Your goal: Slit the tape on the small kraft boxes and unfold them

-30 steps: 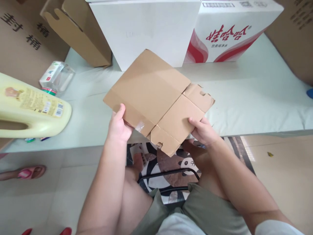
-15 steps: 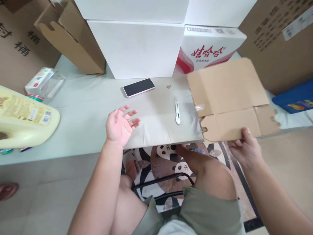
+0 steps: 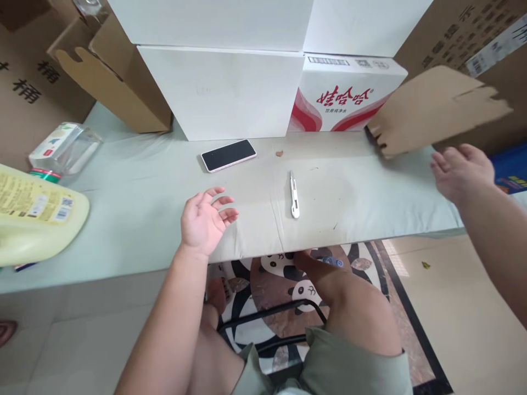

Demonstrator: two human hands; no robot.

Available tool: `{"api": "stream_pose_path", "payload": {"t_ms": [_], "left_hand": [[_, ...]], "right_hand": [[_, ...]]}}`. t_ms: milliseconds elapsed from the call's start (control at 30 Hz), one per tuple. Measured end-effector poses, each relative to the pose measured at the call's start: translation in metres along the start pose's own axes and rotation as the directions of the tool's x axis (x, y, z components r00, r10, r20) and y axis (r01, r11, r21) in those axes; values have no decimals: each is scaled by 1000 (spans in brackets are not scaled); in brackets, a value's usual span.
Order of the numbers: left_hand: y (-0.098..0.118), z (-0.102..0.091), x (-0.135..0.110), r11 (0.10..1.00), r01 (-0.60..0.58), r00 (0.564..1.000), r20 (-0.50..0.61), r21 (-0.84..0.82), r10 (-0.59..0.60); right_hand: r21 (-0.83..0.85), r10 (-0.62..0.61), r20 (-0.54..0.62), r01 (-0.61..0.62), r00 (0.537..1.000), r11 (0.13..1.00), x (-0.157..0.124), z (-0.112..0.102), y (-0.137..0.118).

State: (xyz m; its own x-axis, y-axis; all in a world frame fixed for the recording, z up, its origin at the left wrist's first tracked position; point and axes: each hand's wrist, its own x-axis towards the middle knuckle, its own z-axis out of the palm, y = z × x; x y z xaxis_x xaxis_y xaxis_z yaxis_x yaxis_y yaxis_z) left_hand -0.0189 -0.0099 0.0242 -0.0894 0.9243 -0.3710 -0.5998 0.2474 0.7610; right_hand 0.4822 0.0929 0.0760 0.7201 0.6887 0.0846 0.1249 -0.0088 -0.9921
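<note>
A flattened brown cardboard box (image 3: 432, 107) is at the far right, tilted above the table, apart from my right hand (image 3: 461, 170), which is open with fingers spread just below it. My left hand (image 3: 206, 219) hovers open, palm up, over the pale green table (image 3: 135, 203) near its front edge. A white utility knife (image 3: 293, 195) lies on the table between my hands. A phone (image 3: 228, 155) with a dark screen lies face up behind my left hand.
White boxes (image 3: 222, 88) and a red-and-white printed carton (image 3: 346, 93) line the back. Brown cartons (image 3: 111, 82) stand at back left and right. A yellow jug (image 3: 37, 219) and a clear bottle (image 3: 61, 148) lie at left. My knees and a panda-patterned mat (image 3: 288, 274) are below.
Both hands held the flattened box in front of me; the right hand carried it to the right and has let go. The left hand dropped open over the table.
</note>
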Motion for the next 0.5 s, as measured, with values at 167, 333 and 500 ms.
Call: {"api": "stream_pose_path", "payload": {"t_ms": [167,333,500], "left_hand": [[5,-5,4,1000,-17,1000,3,-17,17],[8,-10,-3,999,-24,999,30,-46,25],[18,-19,-20,991,-58,998,30,-117,62]], "right_hand": [[-38,182,151,-178,972,983,-26,25,22],[-112,228,226,-207,947,972,-66,32,29],[-200,187,383,-116,905,973,-109,80,1]]}}
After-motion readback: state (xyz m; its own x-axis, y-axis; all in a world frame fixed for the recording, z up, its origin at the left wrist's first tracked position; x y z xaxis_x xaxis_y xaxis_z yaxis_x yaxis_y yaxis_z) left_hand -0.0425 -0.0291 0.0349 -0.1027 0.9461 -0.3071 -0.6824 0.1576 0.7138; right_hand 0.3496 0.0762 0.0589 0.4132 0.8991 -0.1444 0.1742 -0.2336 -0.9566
